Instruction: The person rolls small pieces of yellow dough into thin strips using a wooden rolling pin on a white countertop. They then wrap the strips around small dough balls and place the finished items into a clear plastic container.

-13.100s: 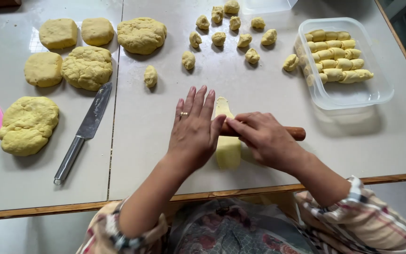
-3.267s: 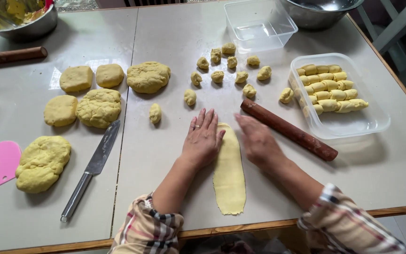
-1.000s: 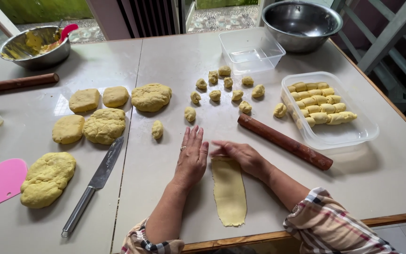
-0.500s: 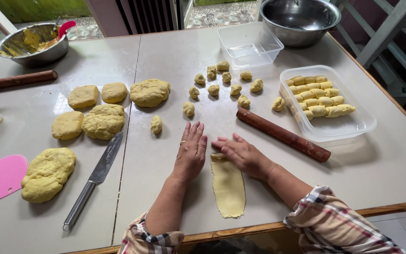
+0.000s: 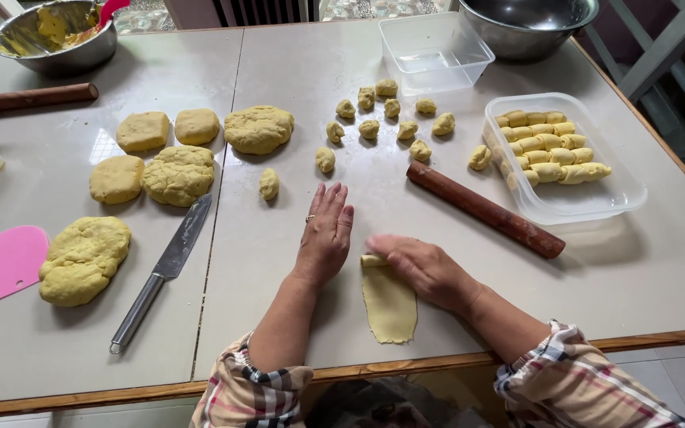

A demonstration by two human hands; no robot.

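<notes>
The flattened dough strip (image 5: 390, 301) lies on the table (image 5: 303, 79) near the front edge, its long axis running away from the person. Its far end is curled into a small roll. The right hand (image 5: 418, 265) presses there, fingers together, hiding part of the roll. The left hand (image 5: 327, 234) rests flat, fingers spread, just beside it.

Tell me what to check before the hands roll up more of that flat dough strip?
1. Right hand on the rolled far end of the dough strip: ok.
2. Left hand flat on the table, off the strip: ok.
3. Strip lies flat and straight toward the table edge: ok.
4. Rolling pin set aside, apart from the strip: ok.
5. Room in the container of rolled pieces: ok.
6. Strip stuck to the table: cannot tell.
</notes>
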